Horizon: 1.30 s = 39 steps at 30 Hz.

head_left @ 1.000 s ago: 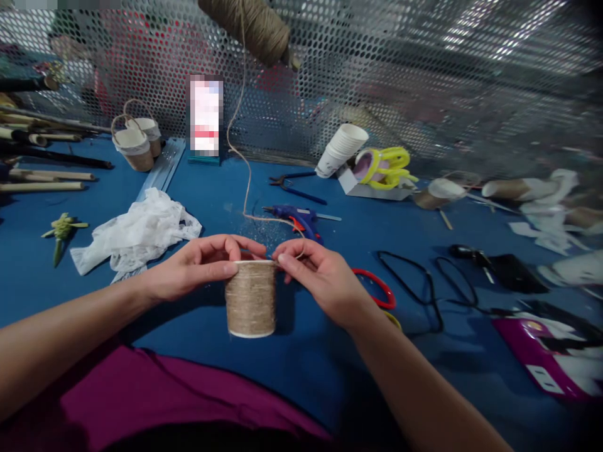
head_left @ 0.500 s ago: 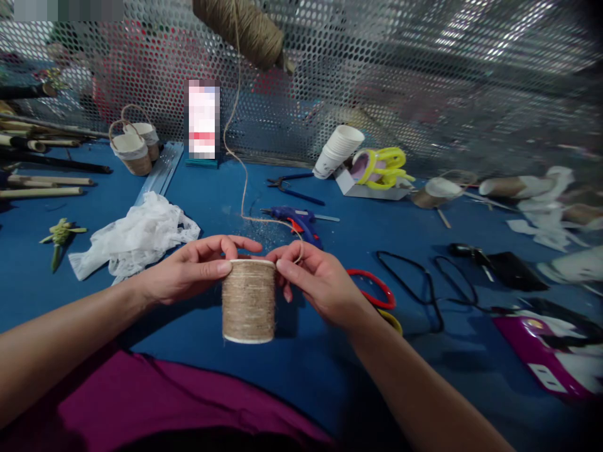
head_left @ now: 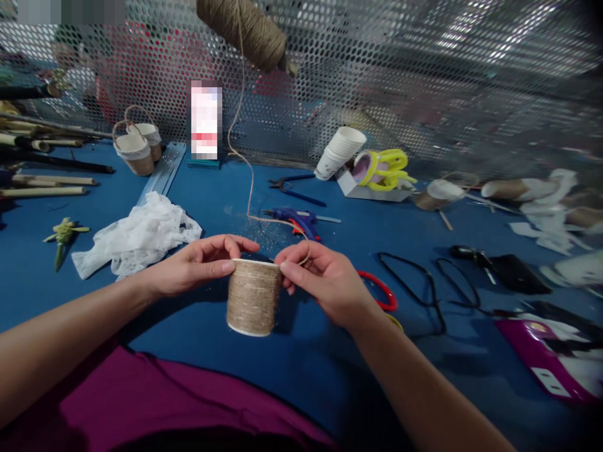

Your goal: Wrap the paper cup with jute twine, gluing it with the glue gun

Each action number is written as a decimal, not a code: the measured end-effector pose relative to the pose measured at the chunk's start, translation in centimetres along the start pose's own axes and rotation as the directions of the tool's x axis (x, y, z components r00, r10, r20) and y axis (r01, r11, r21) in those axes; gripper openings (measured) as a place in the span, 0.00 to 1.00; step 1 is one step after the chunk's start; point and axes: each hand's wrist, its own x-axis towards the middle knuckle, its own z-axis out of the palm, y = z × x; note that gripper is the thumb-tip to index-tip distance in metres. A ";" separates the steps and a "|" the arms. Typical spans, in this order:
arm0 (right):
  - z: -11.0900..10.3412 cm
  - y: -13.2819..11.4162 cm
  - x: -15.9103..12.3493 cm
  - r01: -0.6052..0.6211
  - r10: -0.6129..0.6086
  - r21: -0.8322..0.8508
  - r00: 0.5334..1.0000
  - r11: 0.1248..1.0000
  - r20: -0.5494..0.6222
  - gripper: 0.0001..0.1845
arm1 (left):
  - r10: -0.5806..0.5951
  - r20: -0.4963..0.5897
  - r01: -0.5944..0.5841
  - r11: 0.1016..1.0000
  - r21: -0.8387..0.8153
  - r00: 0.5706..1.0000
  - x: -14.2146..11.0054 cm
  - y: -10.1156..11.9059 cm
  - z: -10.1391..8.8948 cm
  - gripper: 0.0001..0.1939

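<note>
Twine wraps the side of a paper cup [head_left: 253, 298], whose white edges show at top and bottom. My left hand [head_left: 207, 263] is closed on the cup's upper left edge, thumb in front and the other fingers behind. At the upper right edge, my right hand [head_left: 323, 276] pinches the twine [head_left: 251, 182] against the cup. This strand loops over the right fingers and runs back up to a large twine spool [head_left: 242, 32] by the mesh. A blue glue gun [head_left: 301, 220] lies just beyond the hands.
White lace [head_left: 141, 235] lies to the left, with small handled baskets [head_left: 134, 154] behind it. Pliers [head_left: 294, 188], stacked paper cups [head_left: 340, 152] and a yellow tape roll [head_left: 379, 168] sit at the back. Red-handled scissors [head_left: 384, 292], a black cord [head_left: 424, 285] and a purple power strip [head_left: 537, 358] are rightward.
The wrapped cup has tilted slightly, its bottom edge now slanting, and it sits a little further right in view. Both hands keep their hold. The scene has shifted slightly with the camera.
</note>
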 end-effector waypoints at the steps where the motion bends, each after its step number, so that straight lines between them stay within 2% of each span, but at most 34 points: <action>1: 0.0 -0.1 0.0 0.003 -0.003 -0.024 1.000 1.000 -0.004 0.09 | 0.003 0.009 -0.003 1.000 0.026 1.000 0.0 0.0 -0.1 0.08; 8: 0.2 -0.1 0.0 0.009 -0.012 -0.196 1.000 0.981 -0.015 0.09 | 0.111 0.003 -0.108 0.962 0.250 0.994 0.1 -0.4 -0.2 0.14; 13: 0.6 0.1 -0.2 -0.023 0.015 -0.326 1.000 0.945 -0.026 0.09 | 0.207 0.015 -0.186 0.845 0.502 0.978 0.1 -0.3 0.9 0.11; 19: 1.2 0.4 -0.3 0.021 -0.019 -0.419 1.000 0.908 0.007 0.06 | 0.243 -0.036 -0.178 0.795 0.580 0.969 0.4 -0.3 2.1 0.07; 26: 1.4 0.1 -0.3 0.022 -0.024 -0.404 1.000 0.914 -0.001 0.05 | 0.196 -0.046 -0.132 0.797 0.590 0.980 0.5 -0.3 2.2 0.05; 32: 1.3 -0.4 -0.2 -0.046 0.052 -0.340 0.999 0.939 0.010 0.08 | 0.161 -0.037 -0.126 0.878 0.463 0.986 0.3 -0.3 1.7 0.06; 39: 1.2 0.0 -0.2 -0.045 0.052 -0.306 0.999 0.951 0.015 0.08 | 0.126 -0.050 -0.099 0.924 0.368 0.991 0.4 -0.5 1.6 0.06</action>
